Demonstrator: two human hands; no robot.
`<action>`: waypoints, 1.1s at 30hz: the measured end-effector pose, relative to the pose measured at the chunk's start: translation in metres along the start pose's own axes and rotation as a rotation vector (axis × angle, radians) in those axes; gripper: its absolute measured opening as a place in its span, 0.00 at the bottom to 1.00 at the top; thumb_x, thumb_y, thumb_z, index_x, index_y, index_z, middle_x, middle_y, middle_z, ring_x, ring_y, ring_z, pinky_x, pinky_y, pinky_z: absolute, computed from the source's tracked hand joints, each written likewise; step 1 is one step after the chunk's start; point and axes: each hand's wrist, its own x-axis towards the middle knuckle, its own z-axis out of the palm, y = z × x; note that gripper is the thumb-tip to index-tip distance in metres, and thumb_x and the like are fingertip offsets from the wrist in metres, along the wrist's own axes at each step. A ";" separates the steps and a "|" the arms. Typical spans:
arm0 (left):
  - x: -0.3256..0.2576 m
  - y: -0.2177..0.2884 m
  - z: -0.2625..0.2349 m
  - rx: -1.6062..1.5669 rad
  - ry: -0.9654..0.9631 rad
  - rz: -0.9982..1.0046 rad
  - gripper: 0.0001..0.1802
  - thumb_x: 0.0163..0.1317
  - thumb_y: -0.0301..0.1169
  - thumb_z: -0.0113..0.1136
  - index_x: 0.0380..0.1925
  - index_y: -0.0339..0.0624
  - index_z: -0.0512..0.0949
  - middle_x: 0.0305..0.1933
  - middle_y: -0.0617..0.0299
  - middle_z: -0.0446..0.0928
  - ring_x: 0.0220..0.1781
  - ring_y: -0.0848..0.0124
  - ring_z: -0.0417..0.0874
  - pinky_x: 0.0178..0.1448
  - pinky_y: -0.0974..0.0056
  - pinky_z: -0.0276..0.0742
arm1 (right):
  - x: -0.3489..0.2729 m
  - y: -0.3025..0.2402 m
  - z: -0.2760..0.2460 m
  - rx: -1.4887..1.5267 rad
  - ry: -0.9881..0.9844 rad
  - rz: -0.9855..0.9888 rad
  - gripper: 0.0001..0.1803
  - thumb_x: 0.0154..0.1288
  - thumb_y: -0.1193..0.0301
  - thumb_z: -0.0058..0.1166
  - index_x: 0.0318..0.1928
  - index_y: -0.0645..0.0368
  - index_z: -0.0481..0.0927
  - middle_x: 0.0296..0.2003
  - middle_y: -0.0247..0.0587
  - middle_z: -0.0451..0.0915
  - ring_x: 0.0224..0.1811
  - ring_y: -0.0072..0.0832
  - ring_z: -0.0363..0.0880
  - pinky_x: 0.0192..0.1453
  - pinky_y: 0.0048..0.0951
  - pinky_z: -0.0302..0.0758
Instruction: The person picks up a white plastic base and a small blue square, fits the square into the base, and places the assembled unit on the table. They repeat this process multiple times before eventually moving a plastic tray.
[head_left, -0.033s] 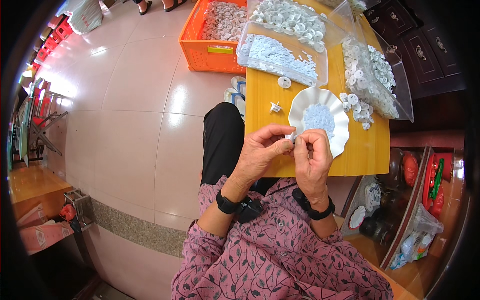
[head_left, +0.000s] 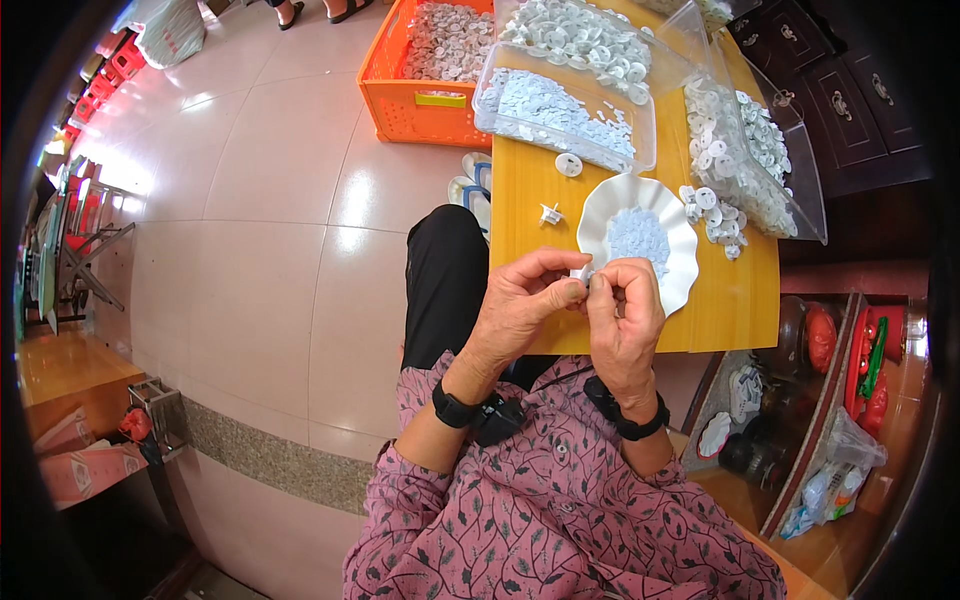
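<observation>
Yellow tabletop [head_left: 740, 315], pale tiled floor [head_left: 260, 270] alongside. Small white part [head_left: 583, 272] is up by the plate's near-left edge, pinched between left hand [head_left: 515, 300] and right hand [head_left: 628, 318] fingertips, I'd guess for fine control; fingers hide the details. Scalloped plate [head_left: 682, 268] of pale blue chips [head_left: 638, 234] sits close, probably for easy reach. Clear tub [head_left: 648, 150] of more chips further back, orange crate [head_left: 420, 118] beside the table.

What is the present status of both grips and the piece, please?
Left grip pinching small white piece; right grip closed at it. Piece partly hidden. White scalloped plate just beyond right grip; nothing visibly blocking.
</observation>
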 end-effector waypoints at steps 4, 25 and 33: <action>0.000 -0.001 0.000 0.025 0.003 0.011 0.15 0.65 0.22 0.64 0.52 0.32 0.80 0.42 0.61 0.82 0.41 0.76 0.81 0.48 0.70 0.79 | 0.000 -0.001 0.001 -0.051 -0.002 -0.043 0.05 0.67 0.81 0.55 0.38 0.63 0.71 0.35 0.43 0.72 0.30 0.29 0.73 0.33 0.28 0.73; 0.000 -0.003 -0.002 0.025 0.012 0.013 0.15 0.65 0.22 0.65 0.52 0.32 0.80 0.42 0.60 0.83 0.41 0.76 0.82 0.47 0.70 0.81 | -0.002 0.003 0.003 -0.044 -0.015 -0.017 0.05 0.67 0.81 0.55 0.37 0.63 0.72 0.35 0.43 0.73 0.30 0.30 0.74 0.33 0.30 0.74; 0.000 0.002 -0.002 0.083 0.010 0.007 0.15 0.64 0.23 0.66 0.51 0.33 0.80 0.42 0.62 0.82 0.42 0.76 0.82 0.48 0.71 0.80 | 0.002 0.001 -0.004 0.054 -0.039 0.073 0.04 0.66 0.80 0.56 0.37 0.64 0.73 0.34 0.42 0.74 0.29 0.28 0.75 0.32 0.28 0.74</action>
